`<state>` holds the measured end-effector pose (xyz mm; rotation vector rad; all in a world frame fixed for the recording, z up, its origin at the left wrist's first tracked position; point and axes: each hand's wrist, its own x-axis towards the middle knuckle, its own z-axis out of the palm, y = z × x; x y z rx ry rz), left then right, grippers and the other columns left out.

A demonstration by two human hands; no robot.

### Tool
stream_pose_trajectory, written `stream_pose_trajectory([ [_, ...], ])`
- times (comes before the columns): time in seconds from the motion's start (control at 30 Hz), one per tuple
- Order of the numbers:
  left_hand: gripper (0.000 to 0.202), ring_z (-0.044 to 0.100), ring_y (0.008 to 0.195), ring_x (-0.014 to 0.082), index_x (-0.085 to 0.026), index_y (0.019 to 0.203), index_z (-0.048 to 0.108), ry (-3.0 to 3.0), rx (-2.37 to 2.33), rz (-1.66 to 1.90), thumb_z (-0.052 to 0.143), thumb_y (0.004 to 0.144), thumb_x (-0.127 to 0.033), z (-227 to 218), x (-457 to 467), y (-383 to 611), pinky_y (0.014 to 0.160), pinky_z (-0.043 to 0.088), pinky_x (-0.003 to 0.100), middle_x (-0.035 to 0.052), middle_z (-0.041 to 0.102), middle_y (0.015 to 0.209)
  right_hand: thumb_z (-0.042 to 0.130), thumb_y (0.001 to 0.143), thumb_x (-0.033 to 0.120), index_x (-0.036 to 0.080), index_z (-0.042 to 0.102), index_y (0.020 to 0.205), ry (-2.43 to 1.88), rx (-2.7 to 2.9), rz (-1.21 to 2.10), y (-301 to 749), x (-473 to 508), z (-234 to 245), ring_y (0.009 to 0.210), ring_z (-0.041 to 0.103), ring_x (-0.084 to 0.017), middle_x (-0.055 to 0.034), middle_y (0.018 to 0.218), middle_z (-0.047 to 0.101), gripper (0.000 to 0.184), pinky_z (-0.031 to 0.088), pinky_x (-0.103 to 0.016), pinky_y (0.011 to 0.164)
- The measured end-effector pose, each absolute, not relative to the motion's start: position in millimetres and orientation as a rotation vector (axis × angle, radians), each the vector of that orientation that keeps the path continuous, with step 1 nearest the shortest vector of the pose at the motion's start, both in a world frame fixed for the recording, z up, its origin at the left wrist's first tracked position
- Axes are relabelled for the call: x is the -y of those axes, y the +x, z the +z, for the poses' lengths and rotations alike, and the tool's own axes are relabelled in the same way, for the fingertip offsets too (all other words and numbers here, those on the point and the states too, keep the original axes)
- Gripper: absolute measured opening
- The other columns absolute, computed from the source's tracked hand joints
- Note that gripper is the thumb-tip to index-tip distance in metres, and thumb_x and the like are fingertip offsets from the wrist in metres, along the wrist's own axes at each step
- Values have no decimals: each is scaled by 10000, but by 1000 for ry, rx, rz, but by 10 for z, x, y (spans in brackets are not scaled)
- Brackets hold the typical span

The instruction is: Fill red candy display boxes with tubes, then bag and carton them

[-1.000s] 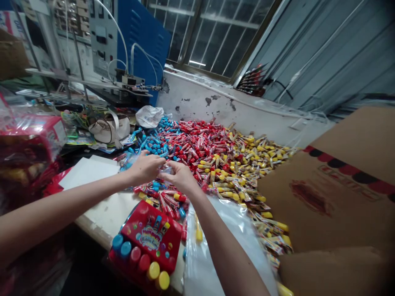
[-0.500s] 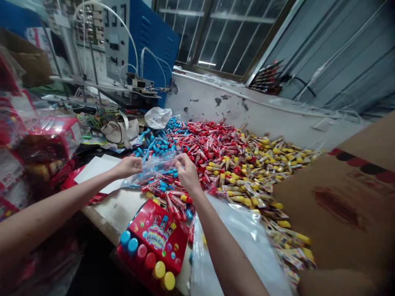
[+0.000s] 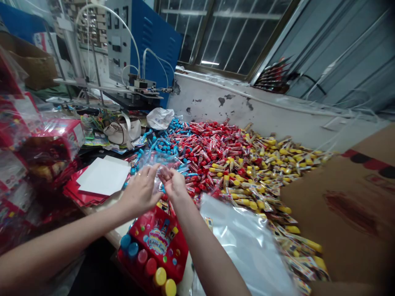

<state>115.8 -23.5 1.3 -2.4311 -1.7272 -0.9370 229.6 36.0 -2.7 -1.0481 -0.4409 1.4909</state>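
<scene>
My left hand (image 3: 140, 191) and my right hand (image 3: 174, 183) meet over the near edge of the sweets heap, both pinching a clear plastic bag (image 3: 160, 161) that stands up crumpled between them. Just below my wrists lies a red "Bubble" display pack (image 3: 159, 238) with a row of blue, red and yellow capped tubes along its near side. Behind the hands spreads a big heap of wrapped tube sweets: blue ones (image 3: 160, 142) at the left, red ones (image 3: 212, 150) in the middle, yellow ones (image 3: 265, 164) at the right.
A stack of clear bags (image 3: 247, 246) lies under my right forearm. A brown cardboard box (image 3: 345, 205) fills the right side. White card on red sheets (image 3: 101, 176) lies at the left, beside wrapped red packs (image 3: 52, 144). A blue machine (image 3: 148, 45) stands behind.
My hands had the bag stretched wide apart half a second ago. Now they have come together at the middle, nearer to me, with the bag bunched between them.
</scene>
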Motion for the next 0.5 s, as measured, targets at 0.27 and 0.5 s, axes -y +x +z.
stream_pose_trajectory([
  [0.27,407,584,1056,281,-175,1261,538,-1994,2165,-913,480,859,-191,-240,-87,945,851,448,372,120,617,1176,474,745,23,193,470,881,-970,348,1542,2114,-284,-74,852,699,-155,-36,839,689,218,576,-320,806],
  [0.5,266,635,899,249,-194,1034,674,-2111,2019,-673,440,911,-230,-85,-142,708,734,432,333,71,674,995,703,736,324,238,334,1403,-1223,1508,263,2501,-60,-42,1401,281,-297,-138,1492,326,767,272,-479,1115],
])
